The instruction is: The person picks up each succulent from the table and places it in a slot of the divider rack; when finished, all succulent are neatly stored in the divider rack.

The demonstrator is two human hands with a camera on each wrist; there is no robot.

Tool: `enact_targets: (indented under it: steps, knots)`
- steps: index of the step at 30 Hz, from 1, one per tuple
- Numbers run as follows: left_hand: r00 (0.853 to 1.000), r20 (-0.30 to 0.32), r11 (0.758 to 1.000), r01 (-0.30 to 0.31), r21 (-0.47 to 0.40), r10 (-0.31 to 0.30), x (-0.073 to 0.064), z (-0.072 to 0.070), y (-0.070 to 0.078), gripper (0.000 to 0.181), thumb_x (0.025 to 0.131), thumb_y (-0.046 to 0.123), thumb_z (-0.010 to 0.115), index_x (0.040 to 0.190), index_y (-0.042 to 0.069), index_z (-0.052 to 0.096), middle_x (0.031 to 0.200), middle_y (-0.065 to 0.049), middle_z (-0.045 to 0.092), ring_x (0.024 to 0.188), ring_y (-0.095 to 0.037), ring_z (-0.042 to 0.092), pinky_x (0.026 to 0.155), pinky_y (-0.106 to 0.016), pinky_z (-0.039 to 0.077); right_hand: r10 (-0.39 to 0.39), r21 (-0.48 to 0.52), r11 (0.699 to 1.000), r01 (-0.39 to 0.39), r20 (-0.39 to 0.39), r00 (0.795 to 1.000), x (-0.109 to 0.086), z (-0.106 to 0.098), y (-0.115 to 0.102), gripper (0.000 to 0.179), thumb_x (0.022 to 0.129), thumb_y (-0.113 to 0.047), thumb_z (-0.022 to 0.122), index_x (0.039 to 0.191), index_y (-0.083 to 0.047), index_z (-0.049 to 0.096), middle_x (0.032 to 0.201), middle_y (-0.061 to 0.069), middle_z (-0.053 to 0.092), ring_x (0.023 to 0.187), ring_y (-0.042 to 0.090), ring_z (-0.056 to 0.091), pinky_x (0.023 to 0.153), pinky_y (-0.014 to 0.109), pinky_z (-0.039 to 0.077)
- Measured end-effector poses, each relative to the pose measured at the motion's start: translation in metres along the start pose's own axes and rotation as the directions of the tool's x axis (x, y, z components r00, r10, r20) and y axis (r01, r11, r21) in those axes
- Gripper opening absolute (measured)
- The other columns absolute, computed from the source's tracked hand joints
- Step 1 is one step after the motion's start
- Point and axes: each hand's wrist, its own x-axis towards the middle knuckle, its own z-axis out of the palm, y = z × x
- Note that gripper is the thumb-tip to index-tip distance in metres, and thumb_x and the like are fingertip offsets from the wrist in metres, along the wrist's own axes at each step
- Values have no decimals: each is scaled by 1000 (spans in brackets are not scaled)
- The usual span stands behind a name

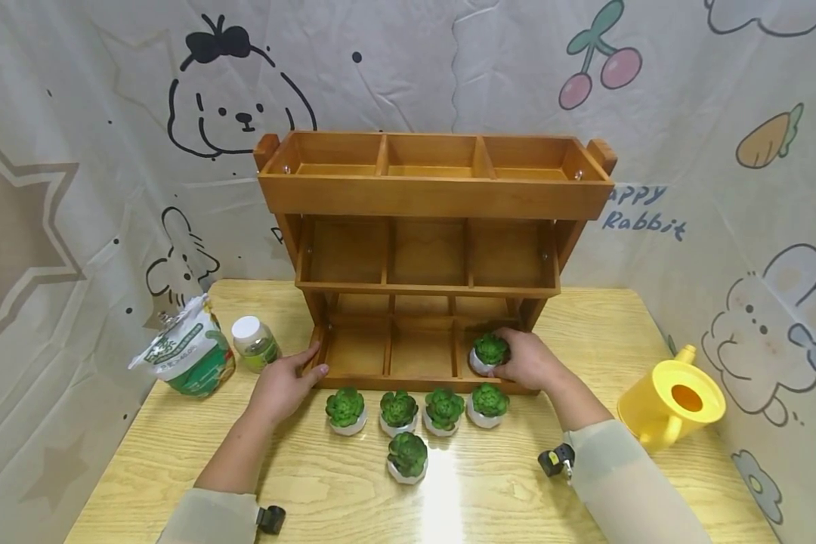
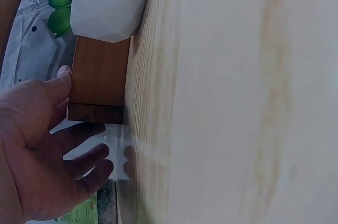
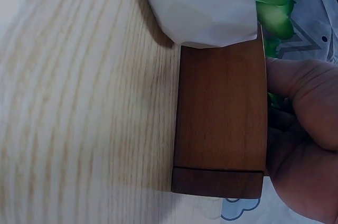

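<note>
A three-tier wooden shelf (image 1: 435, 198) with divided compartments stands on the table. In the bottom tier's right compartment, my right hand (image 1: 532, 361) holds a small potted succulent (image 1: 490, 350) in a white pot. The right wrist view shows the thumb and part of the right hand (image 3: 311, 123) behind the front board (image 3: 222, 108); the held plant is mostly hidden there. My left hand (image 1: 287, 387) rests at the bottom tier's left end. Its thumb touches the front board (image 2: 99, 73) in the left wrist view, the other fingers loosely spread beside the end.
Several potted succulents (image 1: 398, 412) line the shelf's front, with one succulent (image 1: 407, 456) nearer me. At left are a white-capped jar (image 1: 255, 344) and a green-and-white bag (image 1: 189, 351). A yellow watering can (image 1: 671, 400) stands at right. A printed curtain (image 1: 408, 68) hangs behind.
</note>
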Motion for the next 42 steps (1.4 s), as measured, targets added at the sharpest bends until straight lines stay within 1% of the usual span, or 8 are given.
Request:
enact_targets:
  steps: [7,12,16,20,25,28,35,42]
  knots:
    - [1000,5,1000,2,-8,-2,1,0,0,59,104,42,64,155,16,50,148,-20,56,136,-44,52,108,-63,43,-6,9,1000,6,-10,1000,-1,0,2,68,77,-17,92,134,2,61,124,22,68,115,43,64,102,58,50]
    - [1000,9,1000,6,-9,-6,1,1,0,60,103,43,64,155,17,50,149,-19,55,137,-44,51,109,-63,43,-8,25,1000,8,-10,1000,-2,-1,2,68,78,-15,91,136,1,60,126,23,67,117,43,64,101,58,51]
    - [1000,10,1000,3,-9,-2,1,1,-1,60,104,44,64,155,17,50,148,-19,55,137,-44,51,109,-63,43,5,50,999,-4,-17,1000,-5,-2,3,70,80,-14,90,140,0,58,128,23,67,117,41,64,99,57,52]
    - [1000,9,1000,0,-9,0,1,1,-1,60,104,43,64,155,17,50,148,-19,55,137,-45,51,108,-63,43,13,100,995,-11,-18,1000,-9,-5,2,72,81,-14,89,143,0,55,131,23,66,118,39,65,98,55,54]
    - [1000,5,1000,3,-16,-3,0,1,-1,59,103,43,64,155,17,51,148,-19,56,137,-44,51,109,-63,43,16,211,977,-11,-22,1000,-17,-8,2,73,84,-9,86,147,2,51,142,24,59,124,41,64,101,50,54]
    - [1000,4,1000,5,-19,-5,0,1,-1,59,103,43,64,155,18,50,148,-19,56,137,-44,51,109,-63,43,6,253,968,2,-31,1000,-23,-10,3,73,86,-7,85,149,4,48,147,25,55,128,43,61,103,49,53]
    - [1000,6,1000,13,-17,-13,0,0,-2,59,103,44,64,155,20,51,149,-18,55,137,-43,51,110,-62,42,4,293,956,14,-61,998,-37,-15,4,74,88,-9,83,150,6,45,148,26,54,128,45,59,104,52,51]
    - [1000,7,1000,10,-10,-10,0,0,-1,59,103,43,65,155,18,51,147,-19,56,135,-45,52,107,-63,44,-7,299,954,32,-85,996,-50,-17,2,72,89,-14,84,148,6,48,144,26,57,125,44,62,102,50,53]
